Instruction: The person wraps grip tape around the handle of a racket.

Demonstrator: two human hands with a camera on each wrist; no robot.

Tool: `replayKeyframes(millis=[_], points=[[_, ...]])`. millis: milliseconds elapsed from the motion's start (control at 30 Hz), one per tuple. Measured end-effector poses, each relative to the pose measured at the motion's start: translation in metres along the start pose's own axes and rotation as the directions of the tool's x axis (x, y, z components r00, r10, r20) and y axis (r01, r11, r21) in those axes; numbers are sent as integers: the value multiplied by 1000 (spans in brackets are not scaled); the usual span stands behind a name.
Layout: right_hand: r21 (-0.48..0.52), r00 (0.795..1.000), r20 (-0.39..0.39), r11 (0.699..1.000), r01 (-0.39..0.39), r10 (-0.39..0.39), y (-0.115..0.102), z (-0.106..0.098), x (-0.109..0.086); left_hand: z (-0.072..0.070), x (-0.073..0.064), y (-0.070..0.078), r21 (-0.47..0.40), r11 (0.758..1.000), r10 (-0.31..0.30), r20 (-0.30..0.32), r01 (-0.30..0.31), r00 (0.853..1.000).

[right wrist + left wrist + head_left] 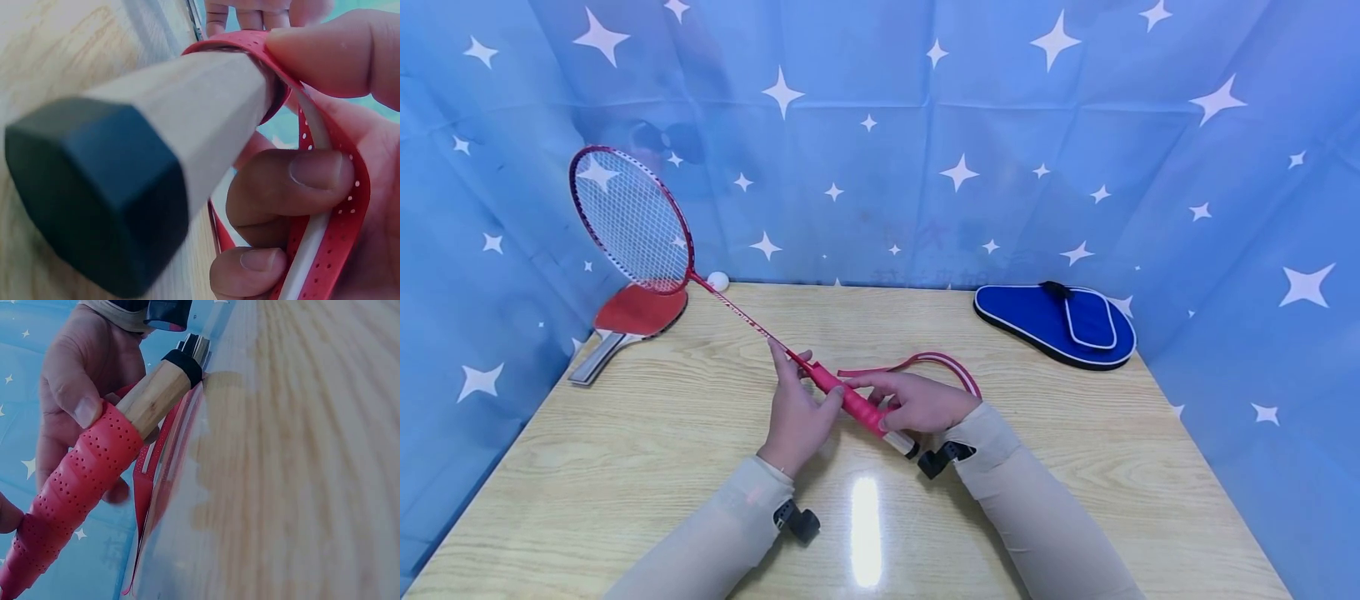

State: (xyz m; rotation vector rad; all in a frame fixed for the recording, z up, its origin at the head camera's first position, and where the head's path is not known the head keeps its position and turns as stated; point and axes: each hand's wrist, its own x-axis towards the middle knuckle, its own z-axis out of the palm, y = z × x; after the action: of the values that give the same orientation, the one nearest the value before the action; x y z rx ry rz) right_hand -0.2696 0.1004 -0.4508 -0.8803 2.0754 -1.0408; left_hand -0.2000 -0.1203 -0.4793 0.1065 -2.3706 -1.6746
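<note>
A red badminton racket (752, 321) slants across the table, its strung head raised at the far left. My left hand (797, 421) holds it at the upper end of the handle, thumb on the near side. Red perforated overgrip tape (75, 475) covers most of the handle. Bare wood (156, 400) shows between the tape's edge and the black end cap (106, 187). My right hand (928, 402) holds the tape, thumb at the wrapped edge and fingers curled over the loose strip (350, 181). The strip's tail (951, 364) loops behind that hand onto the table.
A red table tennis paddle (640, 312) lies at the back left, with a white ball (718, 281) close by. A blue paddle case (1030, 321) lies at the back right. A blue starred curtain (880, 200) hangs behind the wooden table (587, 492).
</note>
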Motion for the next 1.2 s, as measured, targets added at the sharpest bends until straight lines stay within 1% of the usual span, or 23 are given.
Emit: replayKeyframes(millis=[167, 400, 667, 800, 1000, 1200], points=[[28, 1000, 24, 1000, 10, -11, 0, -1, 0, 1, 0, 1, 15, 1000, -1, -4, 1, 1000], [-19, 1000, 23, 1000, 14, -13, -1, -2, -1, 2, 0, 1, 33, 999, 6, 5, -6, 1000], [-4, 999, 26, 999, 42, -42, 3, -2, -1, 2, 0, 1, 34, 999, -4, 12, 3, 1000], [-21, 999, 18, 999, 37, -37, 2, -2, -1, 3, 0, 0, 30, 1000, -7, 9, 6, 1000], [-39, 1000, -4, 999, 6, -7, -1, -2, -2, 2, 0, -1, 34, 999, -25, 17, 24, 1000], [-36, 999, 1, 998, 41, -41, 1, -1, 0, 2, -1, 0, 33, 999, -28, 15, 28, 999]])
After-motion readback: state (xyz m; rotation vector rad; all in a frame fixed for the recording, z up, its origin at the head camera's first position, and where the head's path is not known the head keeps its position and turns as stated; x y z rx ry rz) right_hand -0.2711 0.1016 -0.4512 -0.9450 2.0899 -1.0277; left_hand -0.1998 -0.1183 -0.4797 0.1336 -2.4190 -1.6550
